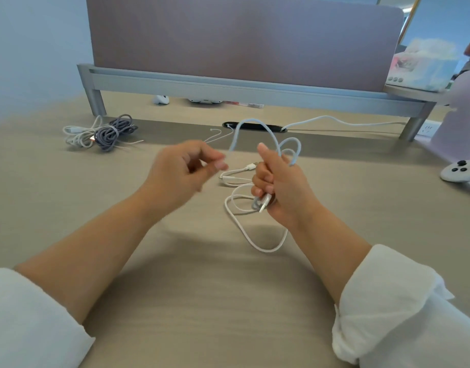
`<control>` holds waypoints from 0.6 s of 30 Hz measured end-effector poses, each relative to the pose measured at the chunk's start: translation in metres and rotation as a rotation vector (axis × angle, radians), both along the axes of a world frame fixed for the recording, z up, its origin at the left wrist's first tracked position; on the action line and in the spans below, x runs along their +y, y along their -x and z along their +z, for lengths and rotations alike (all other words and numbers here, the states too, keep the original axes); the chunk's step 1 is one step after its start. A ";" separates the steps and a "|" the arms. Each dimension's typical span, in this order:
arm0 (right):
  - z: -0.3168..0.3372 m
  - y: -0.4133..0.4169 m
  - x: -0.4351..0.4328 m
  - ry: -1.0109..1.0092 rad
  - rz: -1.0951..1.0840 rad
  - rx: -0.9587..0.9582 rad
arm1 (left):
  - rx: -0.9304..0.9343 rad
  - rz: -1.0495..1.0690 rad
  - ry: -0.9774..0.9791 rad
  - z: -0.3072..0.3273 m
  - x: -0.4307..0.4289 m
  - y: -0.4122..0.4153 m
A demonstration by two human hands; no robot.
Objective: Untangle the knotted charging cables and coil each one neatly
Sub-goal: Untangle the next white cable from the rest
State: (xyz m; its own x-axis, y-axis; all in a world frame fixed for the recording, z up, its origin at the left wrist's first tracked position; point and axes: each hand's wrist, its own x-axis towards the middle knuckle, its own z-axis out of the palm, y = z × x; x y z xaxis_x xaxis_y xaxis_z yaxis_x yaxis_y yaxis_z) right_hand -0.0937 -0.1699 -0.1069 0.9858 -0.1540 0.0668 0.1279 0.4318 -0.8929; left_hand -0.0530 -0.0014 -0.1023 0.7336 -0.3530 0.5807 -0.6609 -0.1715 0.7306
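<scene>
Status: mid-task, nothing finished as far as the view shows.

- Right hand [279, 187] is gripping a few loose loops of the blue cable [251, 119] in a closed fist, held above the desk [202, 288] at centre. A white plug is sticking out of the bottom of the same fist, so a white cable [267, 251] is probably still mixed in with the blue one.
- The blue cable is arching up from the fist and coming down towards the left hand [180, 168]. That hand's thumb and forefinger are closing narrow, right at the cable's free end. The area is blurred, so whether they are actually pinching it cannot be told.
- The rest of the white cable is lying slack on the desk under and near the right hand, in one big open loop with two plug ends showing to the left of the fist. It is not coiled.
- Far left, a grey cable [111, 131] and a second white cable [77, 135] are sitting in one heap, touching. The grey one is looking roughly bundled, while the white is sprawling loose. Whether they are knotted together cannot be told.

Judgement: the blue coil is only getting started and isn't tidy yet. The blue and white cables are still needing separation, then a coil each. The far-left heap is likely still waiting for its turn.
</scene>
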 end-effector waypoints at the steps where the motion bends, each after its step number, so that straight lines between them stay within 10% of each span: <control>1: -0.001 0.001 0.003 0.048 0.036 -0.016 | 0.009 -0.059 -0.049 -0.003 -0.005 0.005; 18: -0.008 0.000 0.009 0.330 -0.143 -0.096 | 0.244 -0.278 -0.326 -0.007 -0.012 0.013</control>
